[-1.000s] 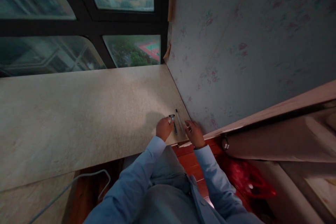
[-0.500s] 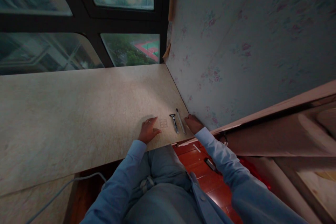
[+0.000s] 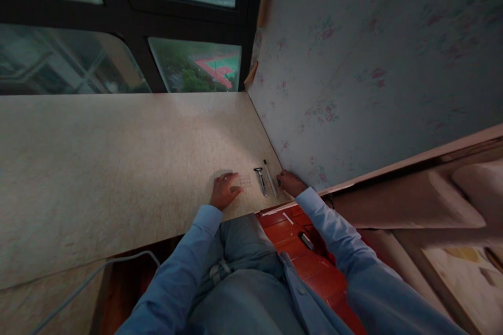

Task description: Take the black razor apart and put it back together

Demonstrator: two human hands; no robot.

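"One thin grey cable (image 3: pixel 90 277) curves through the lower left of the frame. What do you see above it?"

"A black-framed glass window (image 3: pixel 184 20) across the upper left, and under it a broad, mottled beige sill (image 3: pixel 118 167) reaching past the middle."

"And the left hand (image 3: pixel 225 191)?"

"Just below the centre of the frame, over the near part of the sill. It's well open, thumb and fingers spread apart, holding nothing."

"Moving right?"

"Faint reddish line marks (image 3: pixel 245 182) on the sill, just beside that hand. Then a T-shaped black and silver razor (image 3: pixel 262 184), its head towards the top of the frame. Near it, but apart, a slim pale pen-like stick (image 3: pixel 271 180) with a dark tip lies at much the same slant."

"So the razor is between marks and stick. Where's the right hand (image 3: pixel 293 183)?"

"Right of the stick, close to the foot of the wall, fingers curled in. A small dark thing (image 3: pixel 279 181) shows at the fingertips; I can't tell whether the hand grips it."

"Below that?"

"A glossy red-brown floor (image 3: pixel 275 233), lower right of centre."

"Farthest right?"

"A pale blue-grey wall (image 3: pixel 353 73) with pink flowers, filling the upper right."
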